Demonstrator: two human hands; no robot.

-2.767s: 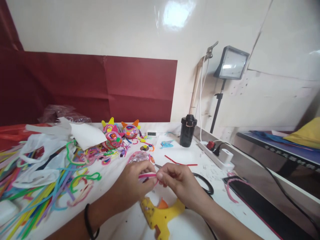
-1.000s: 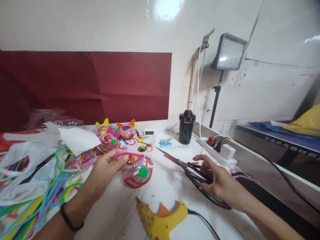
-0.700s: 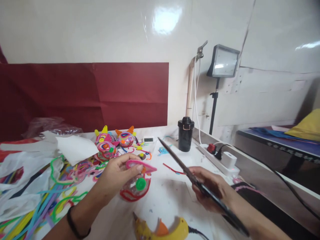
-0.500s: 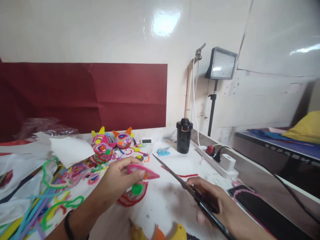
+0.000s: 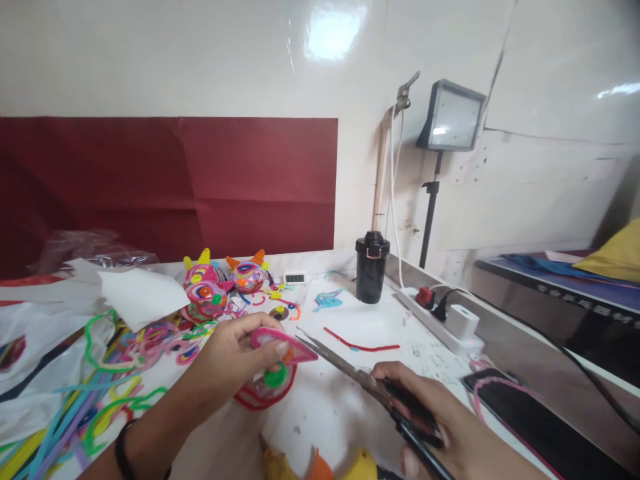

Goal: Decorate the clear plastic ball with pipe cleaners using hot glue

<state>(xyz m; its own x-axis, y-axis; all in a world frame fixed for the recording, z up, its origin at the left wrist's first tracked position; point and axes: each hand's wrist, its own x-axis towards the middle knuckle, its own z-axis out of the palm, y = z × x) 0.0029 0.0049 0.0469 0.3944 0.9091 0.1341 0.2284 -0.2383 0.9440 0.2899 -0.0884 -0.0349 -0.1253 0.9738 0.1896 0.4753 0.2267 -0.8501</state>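
Observation:
My left hand (image 5: 245, 357) pinches a pink pipe-cleaner piece (image 5: 306, 351), shaped like a pointed teardrop, between thumb and fingers. Just below it, partly hidden by the hand, is a round piece (image 5: 263, 399) with a red fuzzy rim and a green coil (image 5: 275, 377). My right hand (image 5: 425, 410) is wrapped around the black handles of a pair of scissors (image 5: 345, 365). The blades point up and left, their tips close to the upper edge of the pink piece; whether they touch it I cannot tell. Yellow and orange pieces (image 5: 320, 463) lie at the bottom edge.
Colourful decorated masks (image 5: 205, 297) stand at the back left, near loose pipe cleaners (image 5: 70, 407) and white paper (image 5: 145, 298). A red pipe cleaner (image 5: 360, 345) lies mid-table. Behind are a black cup (image 5: 371, 273) and small clock (image 5: 295, 278). Right: power strip (image 5: 450, 333), phone (image 5: 540, 427).
The scissor tips have come left and down, nearer the pink piece. My left hand still holds that piece in nearly the same spot. The view has shifted slightly.

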